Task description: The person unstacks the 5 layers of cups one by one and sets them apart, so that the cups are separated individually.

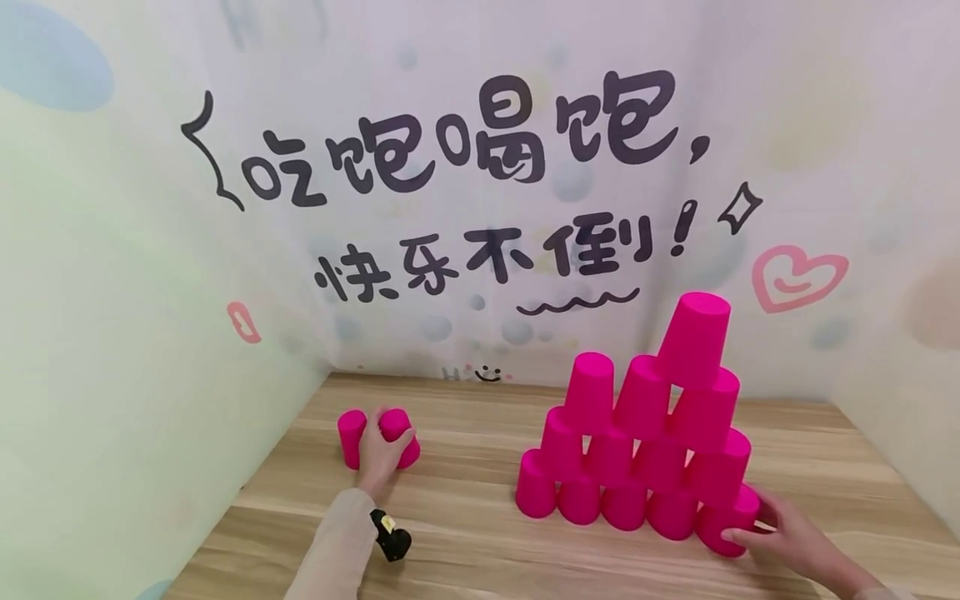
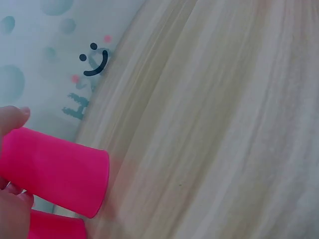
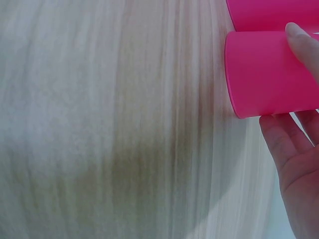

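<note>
At the left of the table, my left hand (image 1: pixel 381 454) grips an upside-down pink cup (image 2: pixel 57 169), thumb on one side and fingers on the other. A second pink cup (image 1: pixel 350 437) stands just left of that hand. To the right rises a stepped stack of upside-down pink cups (image 1: pixel 625 507), four levels high, with a single top cup (image 1: pixel 693 337) over the right pair of the three below. My right hand (image 1: pixel 783 533) holds the bottom row's rightmost cup (image 3: pixel 271 74), the thumb across its near side and the fingers round the outer side.
The wood-grain table (image 1: pixel 465 533) ends at a printed backdrop (image 1: pixel 480 333) with large dark lettering, and pale walls close in both sides. A small black device (image 1: pixel 392 535) sits at the left wrist. Bare tabletop lies between the left cups and the stack.
</note>
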A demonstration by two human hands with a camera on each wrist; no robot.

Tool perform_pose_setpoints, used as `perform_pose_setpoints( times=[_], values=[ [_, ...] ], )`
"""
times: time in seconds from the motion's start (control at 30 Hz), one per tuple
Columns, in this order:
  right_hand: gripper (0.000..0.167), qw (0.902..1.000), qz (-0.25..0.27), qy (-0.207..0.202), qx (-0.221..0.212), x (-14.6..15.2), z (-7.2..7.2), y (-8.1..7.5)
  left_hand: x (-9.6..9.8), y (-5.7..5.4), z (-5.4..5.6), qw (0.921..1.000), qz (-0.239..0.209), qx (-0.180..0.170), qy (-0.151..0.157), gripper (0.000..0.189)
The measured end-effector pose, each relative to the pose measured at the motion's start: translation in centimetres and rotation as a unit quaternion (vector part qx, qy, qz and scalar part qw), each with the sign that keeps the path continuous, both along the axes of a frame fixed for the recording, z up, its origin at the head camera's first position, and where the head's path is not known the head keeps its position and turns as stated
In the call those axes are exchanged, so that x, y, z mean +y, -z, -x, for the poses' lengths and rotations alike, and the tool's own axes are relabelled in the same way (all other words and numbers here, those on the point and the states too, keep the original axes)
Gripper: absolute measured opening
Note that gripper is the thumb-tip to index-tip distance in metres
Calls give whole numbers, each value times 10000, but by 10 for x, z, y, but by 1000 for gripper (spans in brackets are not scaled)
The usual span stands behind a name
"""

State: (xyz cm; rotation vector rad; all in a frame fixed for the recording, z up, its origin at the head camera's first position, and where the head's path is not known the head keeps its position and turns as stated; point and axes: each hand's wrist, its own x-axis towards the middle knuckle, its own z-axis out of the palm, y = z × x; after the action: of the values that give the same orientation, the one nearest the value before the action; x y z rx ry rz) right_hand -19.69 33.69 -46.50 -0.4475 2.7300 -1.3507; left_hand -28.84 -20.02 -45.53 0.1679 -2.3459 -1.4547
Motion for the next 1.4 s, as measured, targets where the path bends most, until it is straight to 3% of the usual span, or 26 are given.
perform_pose_setpoints(
  times=[0.17,0.63,1.1,1.27,1.4],
  values=[
    [59,9999,34,-55,83,0,0,2,-6,-2,2,9989,452,-76,122,57],
    [62,10000,20,-5,74,1,1,0,-16,-11,3,9952,693,-449,523,55],
    [60,9998,53,-94,155,2,1,0,-18,-19,4,9902,935,-820,634,62],
    [61,9999,31,-73,71,1,1,-1,-20,-28,5,9892,904,-762,869,67],
    [61,10000,27,-67,1,1,1,-2,-22,-42,5,9868,898,-687,1157,71]
  ],
)
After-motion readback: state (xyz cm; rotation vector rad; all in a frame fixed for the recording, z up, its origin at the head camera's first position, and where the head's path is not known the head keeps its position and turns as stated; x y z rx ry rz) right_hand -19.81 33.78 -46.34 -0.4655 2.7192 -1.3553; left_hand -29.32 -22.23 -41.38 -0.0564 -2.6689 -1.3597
